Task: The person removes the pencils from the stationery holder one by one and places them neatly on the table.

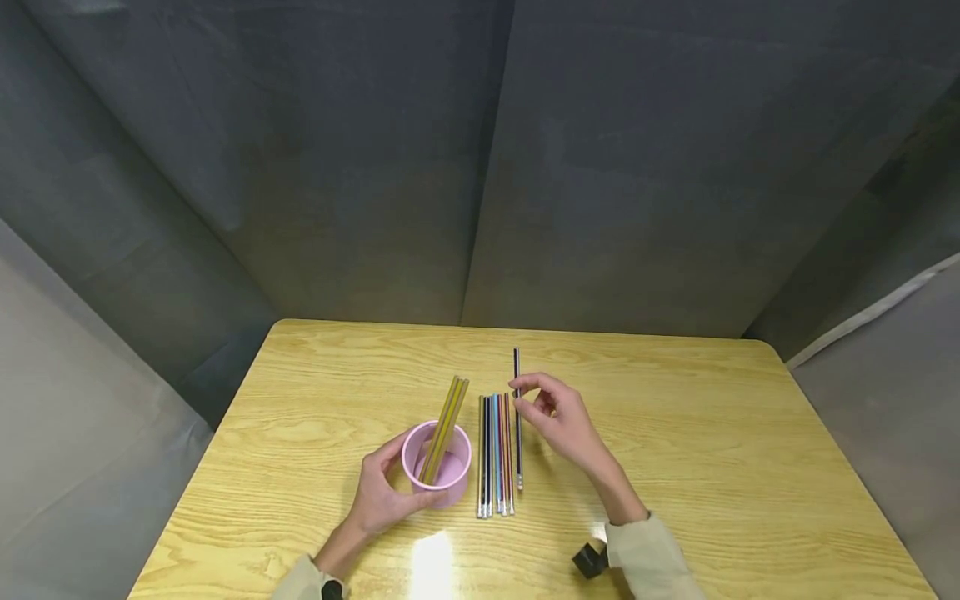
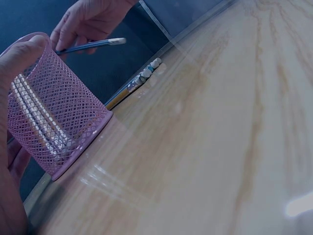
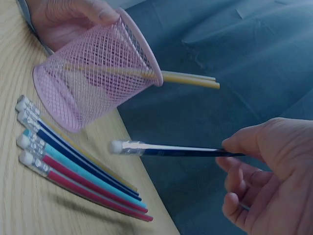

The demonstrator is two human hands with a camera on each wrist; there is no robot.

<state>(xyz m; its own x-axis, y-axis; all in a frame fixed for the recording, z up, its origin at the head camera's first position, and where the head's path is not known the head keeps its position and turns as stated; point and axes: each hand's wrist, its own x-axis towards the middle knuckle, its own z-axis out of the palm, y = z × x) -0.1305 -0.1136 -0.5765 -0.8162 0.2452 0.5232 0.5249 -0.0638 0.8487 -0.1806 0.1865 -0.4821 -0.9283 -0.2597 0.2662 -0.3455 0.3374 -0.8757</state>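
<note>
Pink mesh cup is standing on the table, the left hand curving round its wall, seemingly keeping it steady. Just beside it, a row of pencils is lying aligned, likely for easy picking, while yellow pencils are leaning inside, probably eraser-down, though the mesh is blurring that. And the right hand is pinching one dark pencil aloft, apparently leaving its eraser end free.

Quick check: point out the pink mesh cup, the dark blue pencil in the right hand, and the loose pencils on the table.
Pink mesh cup (image 3: pixel 98 87): right wrist view, mesh side wall.
Dark blue pencil (image 3: pixel 183 151): right wrist view, mid-barrel.
Loose pencils (image 3: pixel 78 167): right wrist view, a light blue barrel.
</note>
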